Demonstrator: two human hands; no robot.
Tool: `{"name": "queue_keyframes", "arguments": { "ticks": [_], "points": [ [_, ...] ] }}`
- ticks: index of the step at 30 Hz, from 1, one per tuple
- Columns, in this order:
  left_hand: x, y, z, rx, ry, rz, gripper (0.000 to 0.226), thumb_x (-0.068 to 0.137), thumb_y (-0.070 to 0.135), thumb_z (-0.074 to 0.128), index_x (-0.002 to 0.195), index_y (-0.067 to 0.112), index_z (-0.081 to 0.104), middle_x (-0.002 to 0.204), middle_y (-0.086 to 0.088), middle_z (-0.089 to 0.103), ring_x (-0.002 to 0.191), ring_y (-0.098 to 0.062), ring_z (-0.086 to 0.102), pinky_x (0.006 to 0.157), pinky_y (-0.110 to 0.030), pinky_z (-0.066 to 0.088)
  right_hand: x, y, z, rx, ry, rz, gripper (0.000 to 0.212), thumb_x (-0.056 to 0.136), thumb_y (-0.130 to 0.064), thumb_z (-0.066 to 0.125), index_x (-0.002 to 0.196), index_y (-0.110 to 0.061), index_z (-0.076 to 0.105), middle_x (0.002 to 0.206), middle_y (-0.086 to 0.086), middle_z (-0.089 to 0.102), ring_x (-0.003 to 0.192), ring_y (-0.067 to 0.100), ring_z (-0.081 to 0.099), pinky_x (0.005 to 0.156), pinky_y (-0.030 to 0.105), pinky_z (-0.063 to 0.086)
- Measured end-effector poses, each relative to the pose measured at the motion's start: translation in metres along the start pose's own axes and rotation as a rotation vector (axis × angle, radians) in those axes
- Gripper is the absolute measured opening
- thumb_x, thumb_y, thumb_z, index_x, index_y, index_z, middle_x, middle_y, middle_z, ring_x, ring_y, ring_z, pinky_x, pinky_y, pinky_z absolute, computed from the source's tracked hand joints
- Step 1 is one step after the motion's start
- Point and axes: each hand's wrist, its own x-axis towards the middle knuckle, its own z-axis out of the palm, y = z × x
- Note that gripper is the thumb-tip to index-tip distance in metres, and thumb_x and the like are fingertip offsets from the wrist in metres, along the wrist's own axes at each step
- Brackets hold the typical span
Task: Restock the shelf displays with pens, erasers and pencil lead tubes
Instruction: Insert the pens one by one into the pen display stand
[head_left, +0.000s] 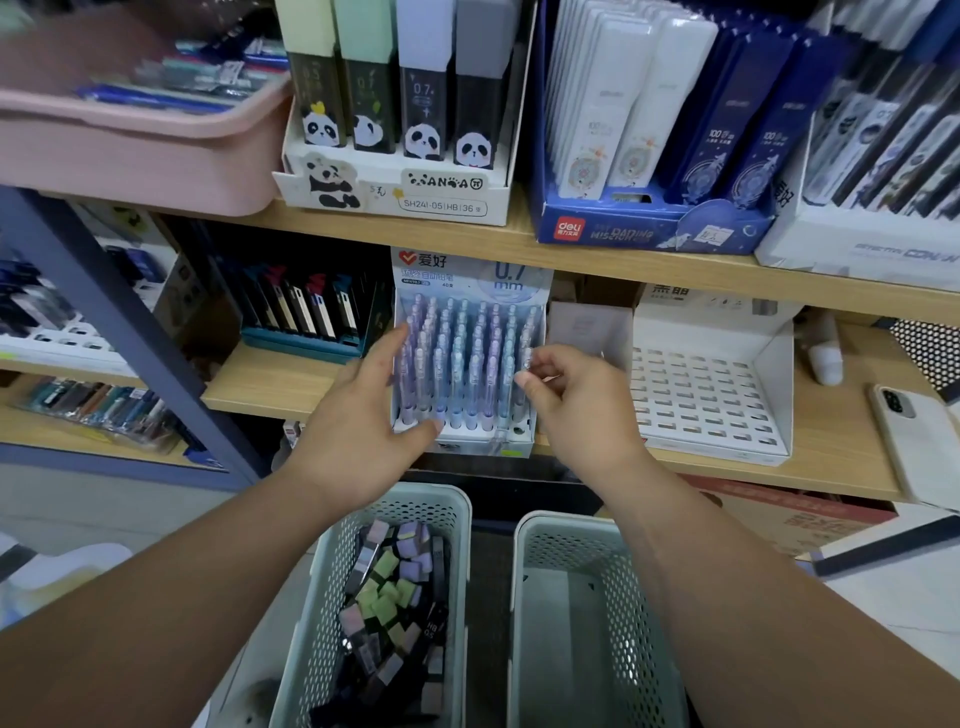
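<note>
Head view: the mechanical pencil display box (441, 275) (marked 0.7 mm) stands on the wooden shelf (270, 384), its rows nearly full. The right hand (576, 400) pinches one pencil (525, 364) at its right edge. The left hand (363, 415), fingers straight and spread, rests against its left side. Below, a mesh basket (332, 571) holds lead tubes (395, 587).

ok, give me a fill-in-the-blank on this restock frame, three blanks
The pen display header reads ___ mm.
The right hand pinches a pen at the display's ___ edge.
The lead tubes lie in the basket under the ___ arm.
Missing: 0.7; right; left.
</note>
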Motion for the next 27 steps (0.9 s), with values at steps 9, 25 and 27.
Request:
{"name": "queue_keyframes", "arguments": {
  "ticks": [9,25,27],
  "points": [
    [-0.014,-0.005,0.034,-0.362,0.001,-0.481,0.106,0.08,0.046,0.079,0.157,0.034,0.008,0.153,-0.012,0.039,0.137,-0.032,0.043,0.109,-0.048,0.04,-0.017,0.028,-0.011,-0.138,0.057,0.105,0.047,0.093,-0.037,0.066,0.137,-0.022,0.055,0.127,0.0,0.057,0.113,0.017,0.055,0.089,0.025,0.047],
    [0.023,0.012,0.104,-0.367,0.327,-0.613,0.1,0.051,0.045,0.097,0.13,0.017,0.042,0.131,-0.012,0.057,0.114,-0.034,0.058,0.092,-0.044,0.052,-0.035,0.077,-0.019,-0.668,-0.328,0.011,0.059,0.098,-0.056,0.047,0.152,-0.041,0.03,0.16,-0.011,0.03,0.152,0.023,0.01,0.12,0.048,0.008],
    [0.032,0.007,0.103,-0.359,0.318,-0.598,0.101,0.05,0.047,0.097,0.13,0.017,0.044,0.128,-0.01,0.059,0.112,-0.033,0.059,0.087,-0.041,0.052,-0.036,0.076,-0.015,-0.655,-0.327,0.001,0.059,0.098,-0.056,0.046,0.152,-0.04,0.031,0.159,-0.01,0.031,0.153,0.022,0.01,0.12,0.047,0.005]
  ]
}}
